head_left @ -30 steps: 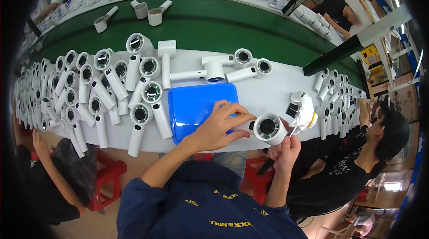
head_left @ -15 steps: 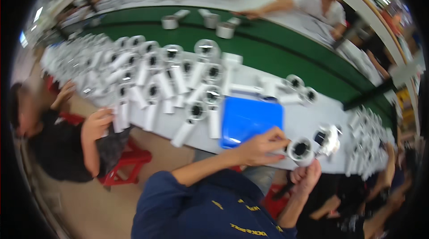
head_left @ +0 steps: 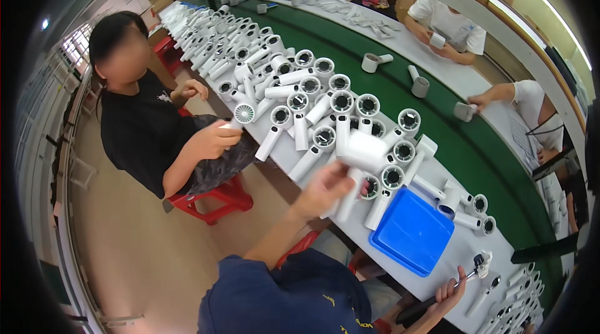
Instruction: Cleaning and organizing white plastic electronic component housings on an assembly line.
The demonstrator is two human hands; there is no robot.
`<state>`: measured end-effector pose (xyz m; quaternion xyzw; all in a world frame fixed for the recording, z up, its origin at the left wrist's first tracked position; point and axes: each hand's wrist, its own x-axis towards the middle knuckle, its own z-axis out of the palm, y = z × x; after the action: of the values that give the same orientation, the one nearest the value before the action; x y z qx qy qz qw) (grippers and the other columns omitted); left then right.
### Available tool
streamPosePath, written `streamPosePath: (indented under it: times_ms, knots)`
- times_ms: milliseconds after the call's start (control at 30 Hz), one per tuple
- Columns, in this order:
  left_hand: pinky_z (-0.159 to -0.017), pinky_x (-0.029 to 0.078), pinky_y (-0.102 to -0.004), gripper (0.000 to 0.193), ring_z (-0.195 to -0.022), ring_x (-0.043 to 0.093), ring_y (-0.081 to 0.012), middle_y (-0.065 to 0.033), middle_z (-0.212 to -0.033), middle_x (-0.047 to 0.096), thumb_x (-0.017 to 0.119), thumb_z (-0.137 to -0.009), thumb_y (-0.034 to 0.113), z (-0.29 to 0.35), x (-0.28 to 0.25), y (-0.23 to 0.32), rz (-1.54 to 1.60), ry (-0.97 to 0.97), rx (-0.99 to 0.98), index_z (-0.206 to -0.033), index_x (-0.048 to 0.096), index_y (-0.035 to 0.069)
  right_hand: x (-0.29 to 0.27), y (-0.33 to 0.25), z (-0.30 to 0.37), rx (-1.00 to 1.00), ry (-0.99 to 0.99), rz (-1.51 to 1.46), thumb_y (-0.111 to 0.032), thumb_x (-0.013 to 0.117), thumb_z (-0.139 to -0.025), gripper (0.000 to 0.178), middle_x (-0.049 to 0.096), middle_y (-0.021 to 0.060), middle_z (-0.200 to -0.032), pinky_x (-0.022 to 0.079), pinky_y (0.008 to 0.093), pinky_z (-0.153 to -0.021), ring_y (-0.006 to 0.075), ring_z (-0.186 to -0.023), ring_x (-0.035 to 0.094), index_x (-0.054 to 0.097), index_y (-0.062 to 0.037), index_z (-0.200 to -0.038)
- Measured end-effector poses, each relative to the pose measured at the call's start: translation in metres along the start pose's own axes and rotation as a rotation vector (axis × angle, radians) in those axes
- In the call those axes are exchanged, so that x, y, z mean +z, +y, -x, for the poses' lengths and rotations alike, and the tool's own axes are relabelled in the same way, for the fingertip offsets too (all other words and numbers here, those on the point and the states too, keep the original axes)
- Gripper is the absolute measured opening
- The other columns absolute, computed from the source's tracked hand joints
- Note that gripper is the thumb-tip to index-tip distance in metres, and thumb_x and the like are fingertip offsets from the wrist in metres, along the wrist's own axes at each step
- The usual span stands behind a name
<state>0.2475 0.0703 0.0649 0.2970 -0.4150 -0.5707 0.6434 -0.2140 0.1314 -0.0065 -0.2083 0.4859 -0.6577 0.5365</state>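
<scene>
Head view: left grip (head_left: 327,188), white fan (head_left: 365,151) blurred.

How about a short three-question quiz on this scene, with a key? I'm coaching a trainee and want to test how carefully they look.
1. Multiple choice: which hand grips the white handheld fan that is blurred in the picture? A) left B) right C) neither

2. True or false: the wearer's right hand is empty.

3. Fill in: the plastic tray lying on the white table is ____ in colour.

Key: 1. A, the left hand. 2. False; it holds a dark-handled tool. 3. Blue.
</scene>
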Motion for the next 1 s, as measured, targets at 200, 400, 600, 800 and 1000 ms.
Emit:
streamPosePath:
  times_ms: [200,400,600,800,1000]
  knots:
    - [-0.08,0.051,-0.0242,0.024,-0.092,0.064,-0.01,-0.0042,-0.101,0.068,0.069,-0.096,0.008,-0.008,-0.075,0.047,-0.54,0.667,0.342,-0.118,0.063,-0.001,-0.001,0.003,0.002,0.011,-0.022,0.051,-0.035,0.048,-0.108,0.04,0.02,-0.009,-0.055,0.008,0.0224,-0.034,0.0008,-0.041,0.013,0.057,-0.0013,-0.126]
    - [-0.081,0.051,-0.0343,0.041,-0.089,0.068,-0.0235,-0.0138,-0.099,0.068,0.072,-0.091,0.024,0.013,-0.148,0.085,-1.224,1.11,0.284,-0.122,0.068,-0.001,-0.002,0.003,0.001,0.016,-0.035,0.05,-0.033,0.049,-0.108,0.036,0.021,-0.0091,-0.056,0.008,0.0222,-0.036,0.0008,-0.041,0.014,0.058,-0.0022,-0.125]
    - [-0.087,0.051,-0.0401,0.042,-0.096,0.068,-0.0356,-0.0201,-0.105,0.07,0.074,-0.087,0.028,0.011,-0.204,0.058,-1.365,1.003,0.116,-0.119,0.071,0.001,-0.011,0.004,-0.003,0.024,-0.07,0.061,-0.034,0.049,-0.107,0.039,0.02,-0.0095,-0.056,0.009,0.0216,-0.035,0.0008,-0.041,0.014,0.058,-0.0016,-0.128]
    - [-0.084,0.053,-0.0367,0.045,-0.091,0.07,-0.0309,-0.0188,-0.101,0.072,0.08,-0.082,0.028,-0.014,-0.221,0.037,-1.335,0.986,0.133,-0.119,0.072,0.003,-0.003,0.005,0.003,0.009,-0.048,0.055,-0.03,0.049,-0.108,0.034,0.022,-0.009,-0.056,0.009,0.022,-0.036,0.0007,-0.042,0.015,0.058,-0.0017,-0.123]
    - [-0.086,0.052,-0.0409,0.046,-0.095,0.068,-0.0353,-0.0218,-0.1,0.071,0.082,-0.08,0.029,-0.011,-0.227,0.033,-1.474,1.006,0.195,-0.118,0.074,0.004,-0.004,0.004,-0.002,0.004,-0.034,0.063,-0.03,0.049,-0.108,0.033,0.022,-0.0088,-0.056,0.009,0.0219,-0.036,0.0007,-0.041,0.015,0.058,-0.0018,-0.123]
